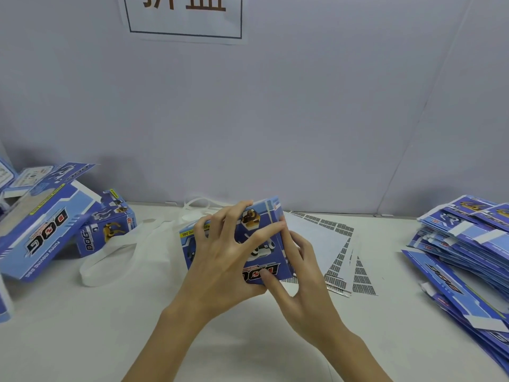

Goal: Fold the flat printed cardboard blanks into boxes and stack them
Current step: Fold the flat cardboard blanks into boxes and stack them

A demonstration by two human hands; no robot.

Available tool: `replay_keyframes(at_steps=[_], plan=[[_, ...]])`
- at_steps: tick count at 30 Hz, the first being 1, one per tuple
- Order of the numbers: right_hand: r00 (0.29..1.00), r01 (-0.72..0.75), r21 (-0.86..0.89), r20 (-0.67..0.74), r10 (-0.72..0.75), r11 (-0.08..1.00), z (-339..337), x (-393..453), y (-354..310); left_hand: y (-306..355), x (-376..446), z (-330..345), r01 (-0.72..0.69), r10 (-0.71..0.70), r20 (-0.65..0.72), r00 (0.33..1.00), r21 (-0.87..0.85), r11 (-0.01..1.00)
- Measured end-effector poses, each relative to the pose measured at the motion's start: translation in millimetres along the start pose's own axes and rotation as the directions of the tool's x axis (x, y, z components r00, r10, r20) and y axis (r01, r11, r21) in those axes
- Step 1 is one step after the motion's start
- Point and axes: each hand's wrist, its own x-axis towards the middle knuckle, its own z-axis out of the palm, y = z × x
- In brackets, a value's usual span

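Table point(82, 340) is white and fills the lower frame, with a pale wall behind and a paper sign point(184, 15) at top center. Big messy stack of flat blanks point(468, 249) sits at the right edge, and folded boxes point(63, 224) are piled up at the left. Label sheets point(330, 244) lie just right of center, white straps point(121, 252) left of center. Dead center is the blue printed box point(264, 232), folded up, dog-robot art and "DOG" logo on it. Left hand point(220, 260) spreads over its top, fingers curled round the edges; right hand point(297, 274) pinches its right end.
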Motion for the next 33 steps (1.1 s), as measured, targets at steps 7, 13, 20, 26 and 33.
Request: replay_keyframes(at_steps=[7,13,20,26,33], plan=[[0.999,0.005,0.113,-0.038,0.0,0.994,1.2,2.0,-14.2,-0.1,3.6,-0.2,-0.036,0.028,-0.113,0.993,-0.075,0.997],[0.761,-0.616,0.713,0.431,0.485,0.335,-28.4,18.3,-21.1,5.9,3.9,2.2,-0.204,0.139,-0.251,0.958,-0.255,0.945],[0.773,-0.534,0.834,0.416,0.48,0.138,-46.6,18.9,1.2,22.3,-4.2,8.5,-0.178,0.158,-0.086,0.984,-0.573,0.8],[0.841,-0.413,0.754,0.102,0.531,0.51,-47.4,22.8,13.6,26.8,-3.0,12.0,0.249,-0.386,0.056,0.921,-0.846,0.472],[0.911,-0.41,0.461,0.166,0.378,0.786,-46.5,12.6,15.0,13.1,0.5,15.8,0.438,-0.547,0.272,0.791,-0.877,0.197]])
